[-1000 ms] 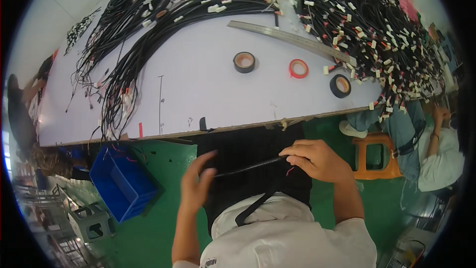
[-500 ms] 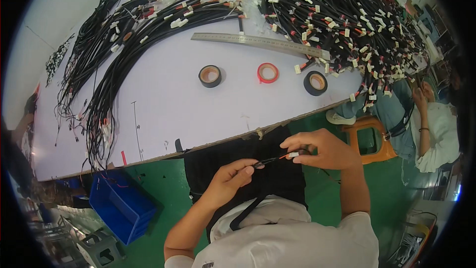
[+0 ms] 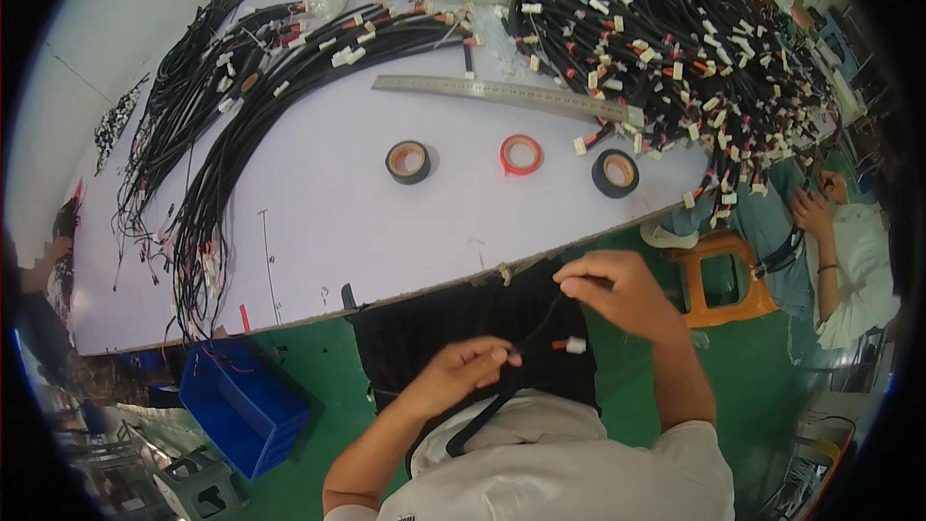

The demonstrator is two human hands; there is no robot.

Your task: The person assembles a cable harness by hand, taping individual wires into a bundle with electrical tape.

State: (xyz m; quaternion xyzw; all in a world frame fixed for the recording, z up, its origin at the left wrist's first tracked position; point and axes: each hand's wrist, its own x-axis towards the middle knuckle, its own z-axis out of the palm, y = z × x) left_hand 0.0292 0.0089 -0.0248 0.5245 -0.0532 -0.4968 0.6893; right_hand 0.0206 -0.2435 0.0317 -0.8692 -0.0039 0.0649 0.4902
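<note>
Above my lap my left hand [image 3: 463,374] is closed in a pinch on a black cable [image 3: 514,351]. A white connector [image 3: 576,345] with a short red part sticks out to the right of it, below my right hand. My right hand [image 3: 622,294] is raised near the table edge, thumb and fingers pinched together. A thin black strand [image 3: 550,316] runs up from the left fingertips to the right ones; whether it is wire or tape I cannot tell.
On the white table [image 3: 328,193] lie black tape rolls [image 3: 409,163] [image 3: 615,174], a red tape roll [image 3: 521,155], a steel ruler [image 3: 502,94] and cable bundles [image 3: 260,101] [image 3: 656,58]. A blue bin [image 3: 246,415] stands below left. At right, a person sits near an orange stool [image 3: 728,280].
My right hand has let go of the connector end, which now sticks out loose. That hand is pinched higher up, with the strand stretched between both hands. The left hand has shifted slightly lower.
</note>
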